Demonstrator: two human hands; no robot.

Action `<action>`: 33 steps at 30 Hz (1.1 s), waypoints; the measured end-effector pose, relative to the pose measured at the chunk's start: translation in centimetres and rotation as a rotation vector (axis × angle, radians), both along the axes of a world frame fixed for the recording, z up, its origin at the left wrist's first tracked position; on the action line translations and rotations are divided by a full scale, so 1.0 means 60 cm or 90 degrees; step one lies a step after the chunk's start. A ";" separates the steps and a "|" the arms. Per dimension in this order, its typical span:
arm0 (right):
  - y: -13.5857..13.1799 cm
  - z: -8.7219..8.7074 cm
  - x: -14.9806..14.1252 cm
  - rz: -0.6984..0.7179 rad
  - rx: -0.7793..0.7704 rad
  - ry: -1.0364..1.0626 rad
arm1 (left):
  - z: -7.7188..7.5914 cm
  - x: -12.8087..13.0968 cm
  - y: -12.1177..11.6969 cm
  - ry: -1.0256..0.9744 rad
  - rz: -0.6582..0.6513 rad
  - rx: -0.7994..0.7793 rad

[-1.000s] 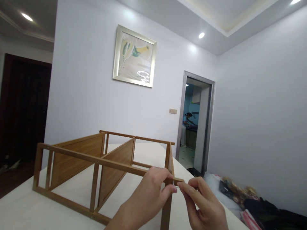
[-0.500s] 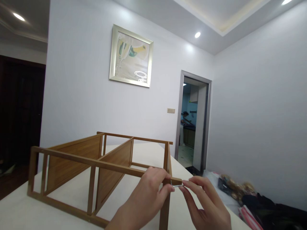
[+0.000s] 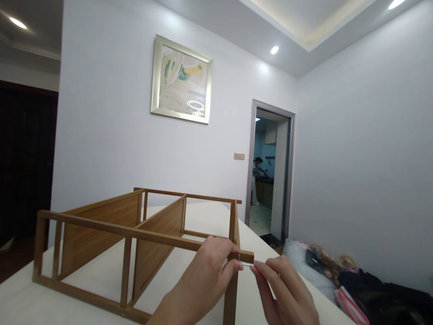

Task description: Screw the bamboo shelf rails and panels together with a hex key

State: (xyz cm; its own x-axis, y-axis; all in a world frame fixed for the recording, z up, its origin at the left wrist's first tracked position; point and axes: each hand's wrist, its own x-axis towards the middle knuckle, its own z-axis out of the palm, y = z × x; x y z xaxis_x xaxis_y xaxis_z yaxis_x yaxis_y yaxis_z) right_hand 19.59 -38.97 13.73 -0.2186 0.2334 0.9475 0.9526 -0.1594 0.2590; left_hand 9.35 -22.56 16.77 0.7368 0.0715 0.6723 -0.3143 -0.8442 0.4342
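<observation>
A brown wooden shelf rack [image 3: 158,236] lies on its side on a white table [image 3: 91,295]. My left hand [image 3: 208,271] is closed around its near rail close to the right end, thumb below and fingers above. Under that rail end sits a thin L-shaped metal hex key [image 3: 246,264]. Its short arm stands upright beside my left fingertips; whether they touch it, I cannot tell. My right hand [image 3: 286,289] pinches the far end of the long arm between thumb and fingers.
Beyond the table, a doorway [image 3: 252,158] opens to a kitchen, where a person [image 3: 256,180] stands bent over a counter. Clothes and a doll-like item [image 3: 333,262] lie in a heap at the lower right. A framed picture [image 3: 181,79] hangs on the wall.
The view has shifted slightly, so the room sits a little further left. My right hand has dropped slightly, still pinching the hex key. My left hand keeps its hold.
</observation>
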 end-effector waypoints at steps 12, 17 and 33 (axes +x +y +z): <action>0.000 -0.008 -0.003 -0.009 -0.004 0.066 | 0.001 -0.001 -0.001 0.008 0.001 -0.007; 0.004 -0.008 -0.003 -0.003 0.009 0.063 | 0.000 -0.002 0.000 0.007 0.008 -0.018; -0.010 0.016 -0.019 0.022 -0.072 0.136 | -0.011 0.004 0.007 -0.036 0.012 0.029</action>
State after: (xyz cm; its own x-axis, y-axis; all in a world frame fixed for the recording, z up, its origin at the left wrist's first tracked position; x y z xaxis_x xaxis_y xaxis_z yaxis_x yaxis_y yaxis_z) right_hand 18.44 -39.57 14.72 -0.0260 0.3367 0.9413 0.9921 -0.1065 0.0655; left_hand 9.60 -22.14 16.08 0.6966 0.0534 0.7155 -0.3204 -0.8691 0.3768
